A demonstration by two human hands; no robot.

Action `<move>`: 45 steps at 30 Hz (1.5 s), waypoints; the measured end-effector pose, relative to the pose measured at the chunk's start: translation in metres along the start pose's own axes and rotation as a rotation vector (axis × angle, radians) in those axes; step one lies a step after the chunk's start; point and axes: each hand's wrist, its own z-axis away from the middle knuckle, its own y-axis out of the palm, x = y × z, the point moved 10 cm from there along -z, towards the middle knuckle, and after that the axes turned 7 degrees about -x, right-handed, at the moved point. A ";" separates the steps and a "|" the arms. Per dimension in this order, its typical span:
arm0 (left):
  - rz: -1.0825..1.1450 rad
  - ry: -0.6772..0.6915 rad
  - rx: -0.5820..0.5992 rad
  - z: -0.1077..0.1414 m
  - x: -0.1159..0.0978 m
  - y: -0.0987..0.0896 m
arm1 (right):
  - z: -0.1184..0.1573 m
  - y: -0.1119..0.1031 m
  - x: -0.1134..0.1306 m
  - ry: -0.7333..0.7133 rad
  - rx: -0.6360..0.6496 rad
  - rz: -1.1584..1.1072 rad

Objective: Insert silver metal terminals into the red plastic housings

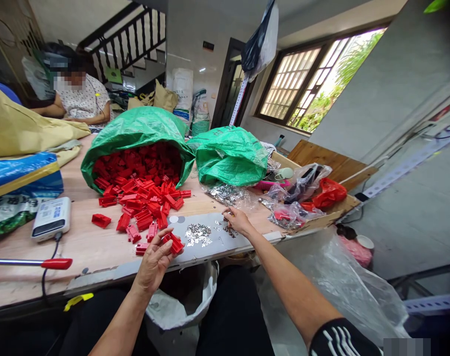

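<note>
Between the fingers of my left hand (154, 259) is a red plastic part (174, 243), held over the front edge of the table. My right hand (239, 221) is closed in a pinch above the grey board (217, 248), at a small heap of dark metal pieces (230, 231); what its fingertips hold is too small to name. Shiny flat metal pieces (199, 234) lie on the board between the hands. Beyond my left hand, many red parts (141, 198) spill from an open green sack (139, 126).
A second green bag (230, 155) stands behind the board. At the right is a tray with plastic bags (293, 212). A white power bank (51, 218) and a red-handled tool (57, 263) lie left. An open white sack (184, 311) hangs below the edge. Another person (82, 94) sits back left.
</note>
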 end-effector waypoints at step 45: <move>-0.413 -0.070 -0.100 -0.028 0.054 0.074 | 0.058 0.031 0.085 -0.064 0.181 -0.315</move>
